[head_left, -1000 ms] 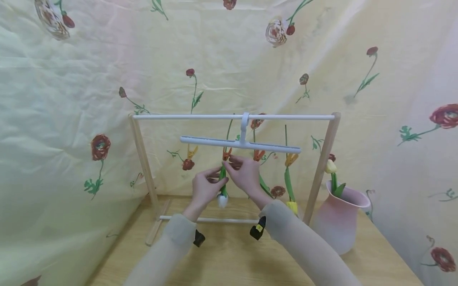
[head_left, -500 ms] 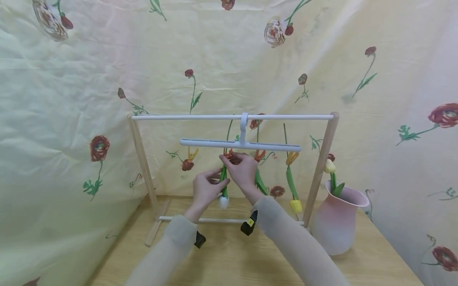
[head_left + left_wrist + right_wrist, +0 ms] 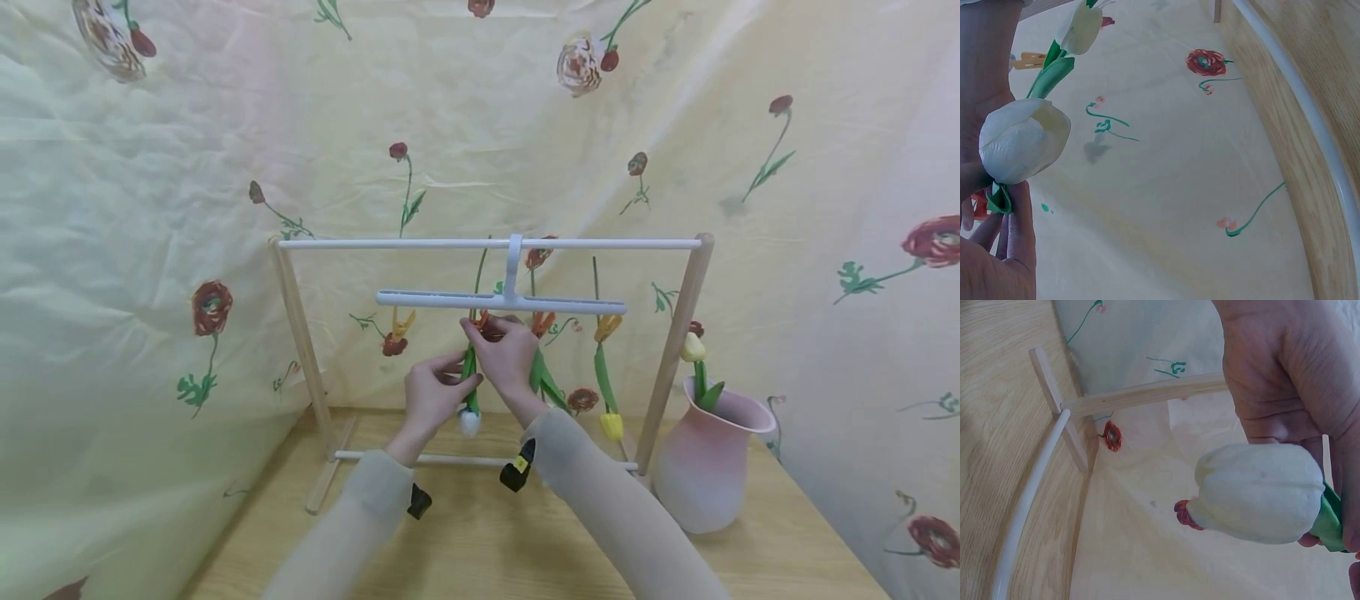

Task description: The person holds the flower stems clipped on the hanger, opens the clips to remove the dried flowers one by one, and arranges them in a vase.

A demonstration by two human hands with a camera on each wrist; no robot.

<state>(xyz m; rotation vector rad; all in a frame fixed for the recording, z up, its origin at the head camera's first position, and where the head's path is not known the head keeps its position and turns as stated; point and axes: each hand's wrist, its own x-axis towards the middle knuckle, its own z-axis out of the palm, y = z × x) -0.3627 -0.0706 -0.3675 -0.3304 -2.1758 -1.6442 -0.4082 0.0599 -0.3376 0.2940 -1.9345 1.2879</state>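
A white tulip (image 3: 469, 422) hangs bloom down under the white hanger (image 3: 442, 300). My left hand (image 3: 431, 400) pinches its stem and leaves between thumb and fingers. At the top of that stem, my right hand (image 3: 510, 358) pinches the orange clip (image 3: 477, 319) on the hanger's underside, fingers partly covering it. The bloom of the tulip (image 3: 1025, 140) fills the foreground of the left wrist view. To the right, another orange clip (image 3: 542, 323) holds a flower whose bloom my right arm hides in the head view. A yellow tulip (image 3: 612, 427) hangs from a yellow-orange clip (image 3: 607, 325).
The hanger hooks over the top bar (image 3: 337, 243) of a wooden rack. A yellow clip (image 3: 402, 322) hangs at the hanger's left end with no flower. Right of the rack stands a pink-and-white vase (image 3: 705, 475) with a pale tulip (image 3: 693, 347). Flowered cloth (image 3: 525, 125) surrounds the wooden table.
My right hand has shifted slightly left and up, its thumb now over the orange clip. The hanger has levelled a little and the yellow tulip has swayed. My left hand has stayed nearly still.
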